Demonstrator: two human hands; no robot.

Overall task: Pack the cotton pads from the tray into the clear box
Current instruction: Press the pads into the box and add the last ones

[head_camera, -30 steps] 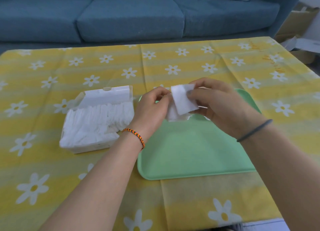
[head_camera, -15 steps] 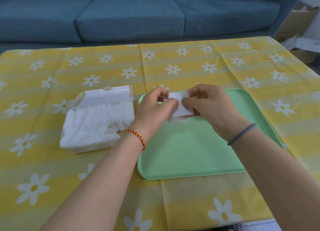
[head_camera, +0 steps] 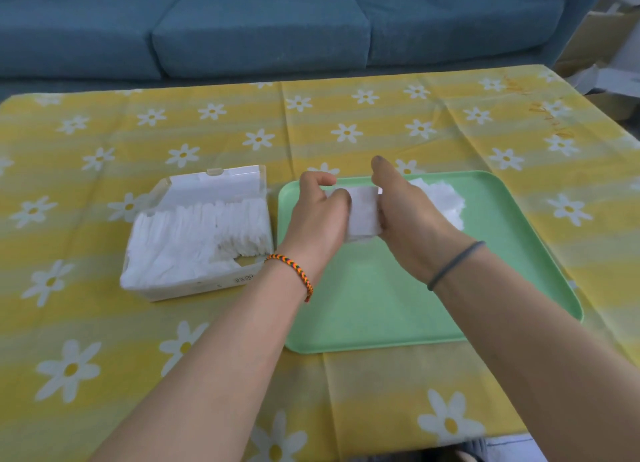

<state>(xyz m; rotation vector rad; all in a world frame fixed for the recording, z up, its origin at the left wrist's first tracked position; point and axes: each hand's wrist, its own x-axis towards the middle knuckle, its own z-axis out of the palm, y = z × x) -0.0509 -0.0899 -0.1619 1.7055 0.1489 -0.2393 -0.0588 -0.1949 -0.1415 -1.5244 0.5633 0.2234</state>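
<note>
I hold a small stack of cotton pads (head_camera: 363,215) between my two hands above the far part of the green tray (head_camera: 398,305). My left hand (head_camera: 320,215) has its fingers curled on the left side of the stack, and my right hand (head_camera: 410,219) presses the right side with the palm and the thumb up; how its fingers lie behind the stack I cannot tell, but it clearly clamps the pads. A second ago I was holding one single pad up between the fingertips, and half a second ago I brought it lower. Now it is joined to the others, and the stack is squeezed flat and even between both hands. In my judgement this means the gathering step is finished and the stack is ready to travel.

Some loose pads (head_camera: 440,201) remain on the tray behind my right hand, so the tray is not empty yet. The clear box (head_camera: 194,285) stands just beside the tray on the left, its lid open toward the back, and it is already mostly filled with upright pads. I see a small gap at its near right corner, so I think the stack should go there, edge down, while I keep the squeeze so that no pad slips out
</note>
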